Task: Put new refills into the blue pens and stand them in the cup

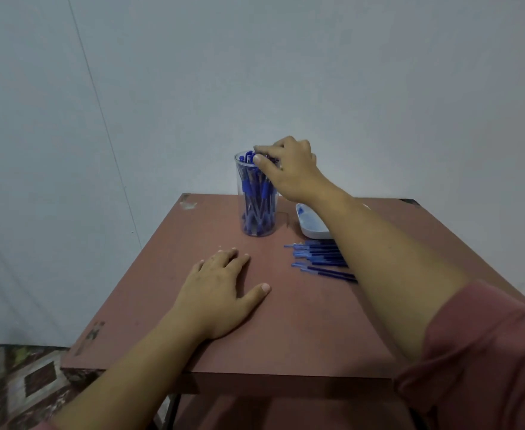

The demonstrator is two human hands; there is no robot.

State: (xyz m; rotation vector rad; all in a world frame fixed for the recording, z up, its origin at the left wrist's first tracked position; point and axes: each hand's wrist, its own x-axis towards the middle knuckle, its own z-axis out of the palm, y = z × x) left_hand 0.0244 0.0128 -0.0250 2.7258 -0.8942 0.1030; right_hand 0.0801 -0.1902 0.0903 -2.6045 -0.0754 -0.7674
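Here the grip of our right hand is clamped, thumb and fingers curled on the tops of the pens that stand in the clear cup near the far edge of the table. Just right of the cup sits a white dish, partly under our forearm. Nearer us, blue refills lie in a loose pile. Our left hand rests flat on the table, fingers straight, holding nothing.

Reddish table, chipped corners; white dish on it; grey wall; patterned floor.
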